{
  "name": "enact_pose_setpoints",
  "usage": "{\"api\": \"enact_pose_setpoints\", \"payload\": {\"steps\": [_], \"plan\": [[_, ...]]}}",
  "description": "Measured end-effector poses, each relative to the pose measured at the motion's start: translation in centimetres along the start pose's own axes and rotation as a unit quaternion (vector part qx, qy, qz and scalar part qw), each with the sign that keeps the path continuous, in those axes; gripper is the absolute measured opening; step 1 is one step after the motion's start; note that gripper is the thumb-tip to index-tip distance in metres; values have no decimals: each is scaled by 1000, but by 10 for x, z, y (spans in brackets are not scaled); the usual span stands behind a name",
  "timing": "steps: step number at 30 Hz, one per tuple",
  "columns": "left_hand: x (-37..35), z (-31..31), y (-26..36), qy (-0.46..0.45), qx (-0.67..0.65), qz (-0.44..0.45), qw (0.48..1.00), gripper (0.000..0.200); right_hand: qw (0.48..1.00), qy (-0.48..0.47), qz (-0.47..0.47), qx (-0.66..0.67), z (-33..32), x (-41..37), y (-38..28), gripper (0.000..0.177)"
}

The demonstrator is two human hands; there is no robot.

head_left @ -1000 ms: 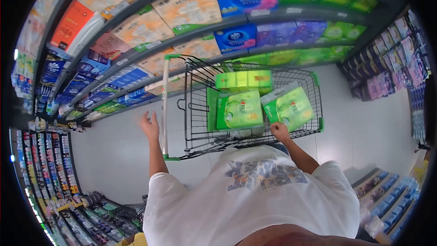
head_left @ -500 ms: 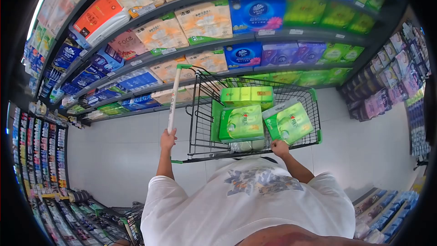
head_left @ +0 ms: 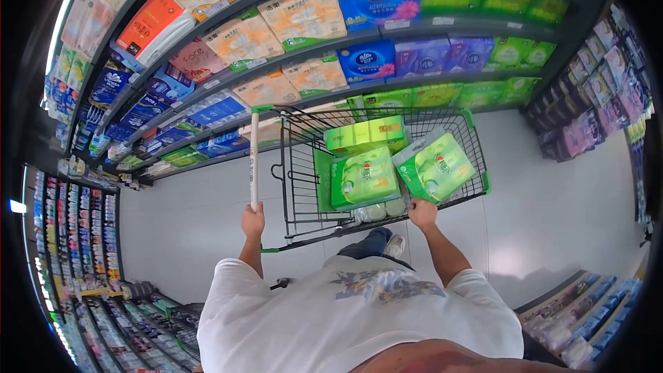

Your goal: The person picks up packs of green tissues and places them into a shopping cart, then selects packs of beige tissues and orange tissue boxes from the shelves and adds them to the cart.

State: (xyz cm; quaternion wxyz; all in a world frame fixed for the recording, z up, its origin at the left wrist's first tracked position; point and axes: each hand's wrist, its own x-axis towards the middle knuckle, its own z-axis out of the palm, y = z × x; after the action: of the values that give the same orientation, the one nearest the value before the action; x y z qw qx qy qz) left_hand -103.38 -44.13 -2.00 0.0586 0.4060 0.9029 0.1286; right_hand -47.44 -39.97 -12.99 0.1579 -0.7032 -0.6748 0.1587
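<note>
My left hand (head_left: 253, 221) is closed around the near end of the white push handle (head_left: 254, 159) of a black wire shopping cart (head_left: 297, 224). My right hand (head_left: 423, 213) has its fingers closed at the cart's near side rim, close to the lower corner of a tilted green tissue pack (head_left: 442, 166). Another green tissue pack (head_left: 364, 178) lies to its left inside the basket. Behind these is a longer yellow-green pack (head_left: 366, 135). Some white rolls in clear wrap (head_left: 376, 213) show partly beneath the packs.
Shelves of tissue packs, with a blue Vinda pack (head_left: 378, 0) among them, curve along the cart's far side. A hanging display (head_left: 587, 107) stands at right, and racks of small goods (head_left: 76, 235) at left. Low shelves (head_left: 573, 318) are behind me at right.
The cart has turned slightly, and the shelves have shifted in view. My right arm is straighter. A shoe and trouser leg now show below the cart.
</note>
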Motion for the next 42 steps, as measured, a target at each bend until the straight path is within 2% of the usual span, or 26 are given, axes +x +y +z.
{"api": "enact_pose_setpoints", "payload": {"steps": [1, 3, 6, 11, 18, 19, 21, 27, 29, 30, 32, 36, 37, 39, 40, 42], "plan": [[-10, -11, 1, -2, 4, -1, 1000, 44, 1000, 21, -7, 10, -3, -6, -3, 10], [-27, -28, 3, -61, -121, -65, 989, 43, 1000, 20, -16, 19, -7, -16, -11, 9], [-40, -36, -18, -46, -130, -77, 987, 40, 998, 23, -37, 34, -7, -28, -23, 6], [-40, -35, -67, -32, -83, -98, 991, 41, 996, 31, -74, 48, -1, -40, -45, 7], [-36, -60, -90, -23, -35, -165, 985, 41, 992, 9, -125, 31, 18, -38, -86, 12], [-33, -64, -95, -23, -37, -169, 985, 41, 992, -4, -125, 28, 21, -37, -93, 13], [-23, -69, -103, 0, 4, -112, 994, 40, 992, -16, -126, 19, 30, -32, -106, 15], [29, -91, -127, 8, 28, -139, 990, 38, 990, -88, -110, -10, 55, -17, -166, 22], [56, -93, -141, 14, 37, -136, 990, 37, 983, -149, -111, -14, 64, -7, -188, 27], [68, -96, -145, 15, 29, -133, 991, 37, 984, -142, -110, -19, 65, -1, -199, 27], [87, -103, -156, 21, 28, -140, 989, 35, 965, -230, -128, -2, 67, 9, -221, 38], [130, -103, -191, 61, 11, -126, 990, 32, 953, -273, -131, 6, 85, 30, -267, 40], [140, -107, -196, 64, 13, -121, 991, 31, 958, -261, -121, 0, 93, 35, -272, 40], [164, -108, -212, 58, 29, -129, 990, 30, 956, -204, -193, 90, 109, 45, -282, 37], [174, -111, -215, 57, 26, -121, 991, 30, 958, -197, -187, 89, 108, 51, -287, 37], [193, -121, -225, 72, 31, -131, 988, 30, 968, -103, -220, 55, 104, 65, -292, 30]]}}
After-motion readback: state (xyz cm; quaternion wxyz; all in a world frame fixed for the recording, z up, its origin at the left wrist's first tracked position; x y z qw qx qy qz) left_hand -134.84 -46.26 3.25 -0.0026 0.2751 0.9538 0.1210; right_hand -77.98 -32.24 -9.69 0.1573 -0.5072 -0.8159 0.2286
